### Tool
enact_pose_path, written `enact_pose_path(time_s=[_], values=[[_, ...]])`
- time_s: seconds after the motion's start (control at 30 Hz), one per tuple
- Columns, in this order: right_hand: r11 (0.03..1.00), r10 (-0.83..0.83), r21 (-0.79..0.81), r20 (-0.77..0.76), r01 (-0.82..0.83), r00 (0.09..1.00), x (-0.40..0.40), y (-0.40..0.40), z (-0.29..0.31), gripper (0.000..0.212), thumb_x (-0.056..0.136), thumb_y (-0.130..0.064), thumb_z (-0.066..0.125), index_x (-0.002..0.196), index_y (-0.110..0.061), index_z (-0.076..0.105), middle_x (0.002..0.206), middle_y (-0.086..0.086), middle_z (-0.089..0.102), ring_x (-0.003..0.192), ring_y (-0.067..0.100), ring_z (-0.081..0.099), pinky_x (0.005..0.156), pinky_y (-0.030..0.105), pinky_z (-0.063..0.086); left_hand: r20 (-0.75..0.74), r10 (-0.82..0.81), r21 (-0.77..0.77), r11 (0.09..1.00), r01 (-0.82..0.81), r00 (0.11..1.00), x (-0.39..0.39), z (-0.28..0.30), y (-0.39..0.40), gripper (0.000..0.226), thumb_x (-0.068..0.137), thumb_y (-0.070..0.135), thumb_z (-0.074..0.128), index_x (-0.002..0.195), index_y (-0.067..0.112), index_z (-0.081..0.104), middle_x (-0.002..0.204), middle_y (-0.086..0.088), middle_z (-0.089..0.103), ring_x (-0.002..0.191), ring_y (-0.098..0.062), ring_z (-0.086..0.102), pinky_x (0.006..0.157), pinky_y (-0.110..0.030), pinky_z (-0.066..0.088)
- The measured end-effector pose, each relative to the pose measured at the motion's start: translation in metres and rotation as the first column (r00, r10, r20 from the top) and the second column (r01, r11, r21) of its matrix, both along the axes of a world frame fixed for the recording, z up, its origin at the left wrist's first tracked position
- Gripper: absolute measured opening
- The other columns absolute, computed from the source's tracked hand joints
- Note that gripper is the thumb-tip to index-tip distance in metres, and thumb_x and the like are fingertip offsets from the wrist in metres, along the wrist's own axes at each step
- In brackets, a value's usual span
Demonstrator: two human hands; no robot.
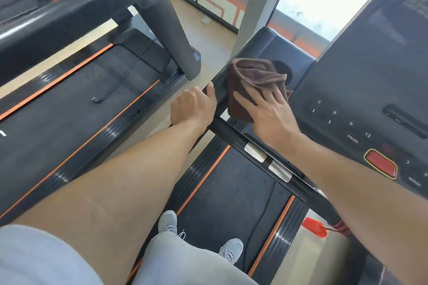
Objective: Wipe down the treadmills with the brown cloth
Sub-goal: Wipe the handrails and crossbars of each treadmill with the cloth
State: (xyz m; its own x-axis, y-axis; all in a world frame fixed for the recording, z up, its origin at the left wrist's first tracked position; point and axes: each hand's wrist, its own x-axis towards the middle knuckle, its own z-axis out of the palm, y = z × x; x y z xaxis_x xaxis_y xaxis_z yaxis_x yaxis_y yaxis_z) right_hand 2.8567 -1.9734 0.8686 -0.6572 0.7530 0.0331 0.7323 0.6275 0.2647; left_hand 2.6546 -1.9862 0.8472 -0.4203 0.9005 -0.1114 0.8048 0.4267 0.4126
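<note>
I stand on the belt of a black treadmill point(234, 194) with orange stripes. Its console point(370, 90) fills the right of the view. A crumpled brown cloth point(252, 81) lies on the console's left end, beside a round cup holder point(281, 68). My right hand point(266, 111) presses flat on the cloth, fingers spread and straight. My left hand point(193, 105) grips the left handrail point(234, 132) just left of the cloth, its fingers wrapped under the bar and partly hidden.
A second treadmill point(76, 99) stands close on the left, with its handrail point(76, 7) and upright across the upper left and a loose black cable on its belt. A red stop button point(381, 163) sits on the console. A red safety clip point(315, 227) hangs lower right. Windows lie ahead.
</note>
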Motion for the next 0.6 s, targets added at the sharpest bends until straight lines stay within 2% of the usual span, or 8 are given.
enact_pose_path(time_s=[0.1,0.17,0.23,0.27,0.37,0.5,0.57,0.6], values=[[0.968,0.216,0.066,0.274,-0.243,0.937,0.019,0.007,0.010,0.064,0.089,-0.019,0.052,0.152,-0.021,0.048,0.167,0.005,0.031,0.149,0.037,0.031,0.126,0.058,0.010,-0.010,0.003,0.004,1.000,-0.003,1.000,0.001,0.001,0.000,0.066,0.107,0.056,0.022,0.120,0.009,0.067,0.116,-0.015,0.070,0.107,-0.037,0.065,0.080,-0.039,0.038],[0.925,0.292,0.067,0.505,-0.375,0.812,0.029,0.010,0.013,0.058,0.094,-0.020,0.039,0.151,-0.018,0.050,0.165,0.003,0.033,0.154,0.033,0.022,0.127,0.055,-0.002,-0.007,0.005,0.004,1.000,-0.005,1.000,0.002,0.001,0.000,0.067,0.106,0.056,0.022,0.121,0.008,0.067,0.116,-0.016,0.070,0.107,-0.038,0.065,0.086,-0.041,0.043],[0.892,0.338,-0.005,0.674,-0.452,0.657,0.031,0.011,0.003,0.049,0.100,-0.020,0.042,0.146,-0.018,0.056,0.163,0.002,0.038,0.157,0.031,0.016,0.126,0.054,-0.008,-0.011,0.011,0.010,1.000,-0.011,1.000,0.002,0.001,0.000,0.067,0.106,0.056,0.022,0.120,0.008,0.068,0.115,-0.016,0.071,0.107,-0.038,0.065,0.088,-0.042,0.044],[0.881,0.361,-0.055,0.720,-0.471,0.593,0.029,0.012,-0.002,0.044,0.101,-0.021,0.047,0.143,-0.019,0.060,0.161,0.001,0.041,0.157,0.031,0.015,0.127,0.053,-0.007,-0.014,0.012,0.013,1.000,-0.012,1.000,0.002,0.001,0.000,0.067,0.106,0.056,0.022,0.119,0.008,0.068,0.115,-0.016,0.071,0.107,-0.038,0.065,0.089,-0.042,0.045],[0.886,0.384,-0.167,0.787,-0.432,0.483,0.013,0.023,-0.013,0.036,0.101,-0.026,0.054,0.136,-0.021,0.065,0.152,-0.005,0.050,0.154,0.028,0.021,0.129,0.047,0.004,-0.018,0.010,0.020,1.000,-0.010,1.000,0.001,0.000,0.001,0.066,0.107,0.055,0.024,0.116,0.007,0.068,0.113,-0.016,0.071,0.105,-0.038,0.066,0.085,-0.041,0.043],[0.911,0.386,-0.192,0.709,-0.365,0.591,-0.016,0.042,-0.029,0.023,0.089,-0.042,0.072,0.110,-0.034,0.076,0.125,-0.021,0.065,0.135,0.005,0.050,0.119,0.026,0.030,-0.045,0.010,0.037,0.999,-0.009,0.999,0.002,-0.002,0.001,0.066,0.107,0.055,0.024,0.111,0.007,0.069,0.108,-0.014,0.071,0.100,-0.035,0.067,0.077,-0.037,0.037],[0.902,0.395,-0.065,0.520,-0.426,0.757,-0.009,0.043,-0.044,0.032,0.087,-0.029,0.074,0.119,-0.030,0.076,0.131,-0.011,0.066,0.136,0.013,0.051,0.119,0.034,0.035,-0.046,0.012,0.038,0.999,-0.010,0.999,0.002,-0.003,0.001,0.066,0.106,0.056,0.024,0.112,0.007,0.069,0.109,-0.014,0.071,0.100,-0.034,0.067,0.078,-0.038,0.039],[0.891,0.415,0.003,0.405,-0.455,0.815,0.000,0.043,-0.050,0.039,0.087,-0.014,0.073,0.126,-0.015,0.073,0.139,0.004,0.064,0.139,0.024,0.049,0.120,0.045,0.035,-0.044,0.013,0.036,0.999,-0.011,0.999,0.002,-0.003,0.001,0.066,0.106,0.056,0.024,0.113,0.007,0.069,0.111,-0.014,0.071,0.101,-0.035,0.066,0.078,-0.038,0.039]])
